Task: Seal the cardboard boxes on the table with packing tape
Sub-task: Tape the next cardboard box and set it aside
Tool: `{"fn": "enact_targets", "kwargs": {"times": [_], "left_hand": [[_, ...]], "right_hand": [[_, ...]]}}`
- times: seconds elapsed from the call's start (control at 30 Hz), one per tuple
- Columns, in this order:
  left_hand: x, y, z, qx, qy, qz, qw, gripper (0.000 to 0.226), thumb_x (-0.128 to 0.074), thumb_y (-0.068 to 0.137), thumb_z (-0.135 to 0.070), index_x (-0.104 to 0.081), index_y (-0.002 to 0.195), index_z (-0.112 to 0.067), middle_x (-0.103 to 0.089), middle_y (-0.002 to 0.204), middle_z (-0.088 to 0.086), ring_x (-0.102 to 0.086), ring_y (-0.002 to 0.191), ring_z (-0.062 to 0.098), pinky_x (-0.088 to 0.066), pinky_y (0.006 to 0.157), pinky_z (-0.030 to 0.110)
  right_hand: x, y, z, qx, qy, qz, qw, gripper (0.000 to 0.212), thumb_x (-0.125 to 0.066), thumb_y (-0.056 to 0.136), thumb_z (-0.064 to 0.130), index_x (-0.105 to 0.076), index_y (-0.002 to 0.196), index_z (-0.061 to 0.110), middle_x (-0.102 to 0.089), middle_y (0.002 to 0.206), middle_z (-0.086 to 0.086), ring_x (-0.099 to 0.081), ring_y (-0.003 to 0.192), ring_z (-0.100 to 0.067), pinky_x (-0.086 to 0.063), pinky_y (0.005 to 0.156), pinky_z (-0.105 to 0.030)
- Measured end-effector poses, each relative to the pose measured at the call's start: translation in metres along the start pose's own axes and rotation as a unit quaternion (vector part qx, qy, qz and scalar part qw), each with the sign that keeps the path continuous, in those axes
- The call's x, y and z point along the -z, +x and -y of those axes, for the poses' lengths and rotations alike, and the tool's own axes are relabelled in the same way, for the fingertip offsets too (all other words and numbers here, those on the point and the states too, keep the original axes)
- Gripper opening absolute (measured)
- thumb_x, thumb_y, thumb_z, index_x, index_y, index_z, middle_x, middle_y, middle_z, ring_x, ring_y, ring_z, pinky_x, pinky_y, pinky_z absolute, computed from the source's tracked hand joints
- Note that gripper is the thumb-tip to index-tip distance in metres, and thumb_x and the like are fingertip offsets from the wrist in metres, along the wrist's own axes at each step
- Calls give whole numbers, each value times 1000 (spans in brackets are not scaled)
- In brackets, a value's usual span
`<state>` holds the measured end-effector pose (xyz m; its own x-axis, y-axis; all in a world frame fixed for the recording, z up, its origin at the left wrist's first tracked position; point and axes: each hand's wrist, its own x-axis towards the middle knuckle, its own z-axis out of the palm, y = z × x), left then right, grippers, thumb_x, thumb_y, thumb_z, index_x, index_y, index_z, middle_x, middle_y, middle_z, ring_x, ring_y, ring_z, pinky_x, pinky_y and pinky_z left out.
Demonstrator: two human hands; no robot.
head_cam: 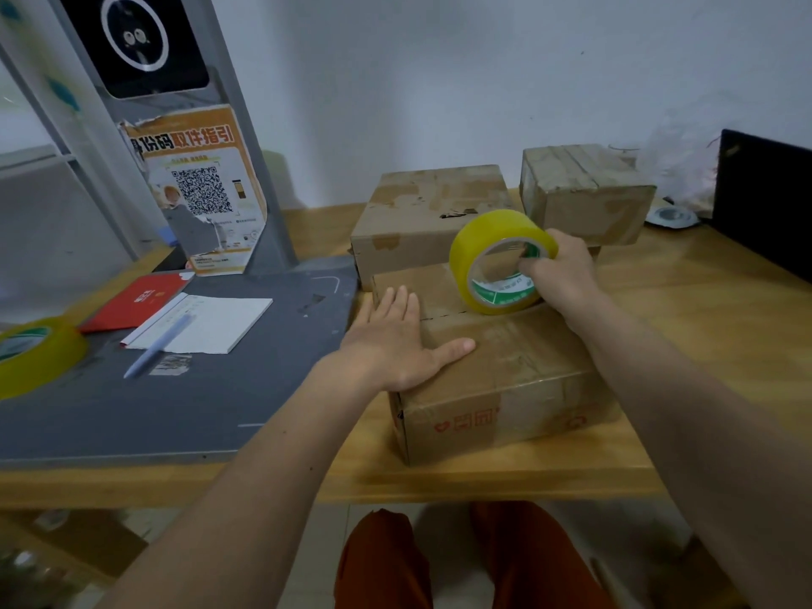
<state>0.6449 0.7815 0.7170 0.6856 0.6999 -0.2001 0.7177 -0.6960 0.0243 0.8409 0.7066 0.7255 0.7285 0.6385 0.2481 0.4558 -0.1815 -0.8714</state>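
Pressing flat on the nearest cardboard box (505,367), my left hand (395,340) steadied it; my right hand (558,274) gripped the tape roll (496,261) standing on the lid just ahead. Tape might wrinkle if the box slid.

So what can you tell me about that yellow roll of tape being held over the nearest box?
The yellow roll of packing tape is a wide, glossy, translucent ring wound on a core with a white and green printed lining. It stands on edge, tilted, its lower rim resting on top of the nearest brown cardboard box near the flap seam. The right hand grips it, fingers hooked through the core. The left hand does not touch it; it lies flat on the box.
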Motion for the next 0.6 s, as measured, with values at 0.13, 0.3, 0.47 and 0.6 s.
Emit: {"fn": "enact_targets", "kwargs": {"times": [0.13, 0.3, 0.47, 0.6], "left_hand": [[1, 6, -25, -21, -11, 16, 1000, 117, -21, 78, -90, 10, 158, -11, 16, 166, 6, 15, 152, 20, 4, 125, 41], [-2, 8, -42, -8, -22, 19, 1000, 127, -24, 70, -96, 5, 159, -10, 13, 166, 11, 16, 152, 25, 3, 125, 43], [-2, 7, -44, -6, -24, 15, 1000, 132, -25, 66, -98, 5, 158, -8, 13, 165, 13, 14, 153, 27, 3, 125, 44], [-6, 7, -44, -5, -29, -1, 1000, 134, -25, 65, -99, 9, 158, -8, 14, 165, 12, 13, 153, 26, 3, 125, 43]], "right_hand": [[-5, -3, 2, 42, -19, 28, 999, 22, -61, 89, 13, -51, 72, 22, -50, 69, 2, -49, 72, -20, -36, 62, -32], [-11, -3, 2, 54, -51, 77, 994, 18, -70, 84, 22, -57, 91, 12, -59, 87, -4, -58, 87, -24, -44, 72, -34], [-10, 1, -5, 41, -174, 67, 982, 29, -66, 86, 44, -59, 97, 17, -63, 112, -12, -53, 111, -33, -47, 91, -45], [-3, -4, -6, 0, -245, 77, 967, 39, -51, 92, 55, -61, 105, 20, -56, 123, -14, -46, 119, -38, -43, 95, -45]]}}
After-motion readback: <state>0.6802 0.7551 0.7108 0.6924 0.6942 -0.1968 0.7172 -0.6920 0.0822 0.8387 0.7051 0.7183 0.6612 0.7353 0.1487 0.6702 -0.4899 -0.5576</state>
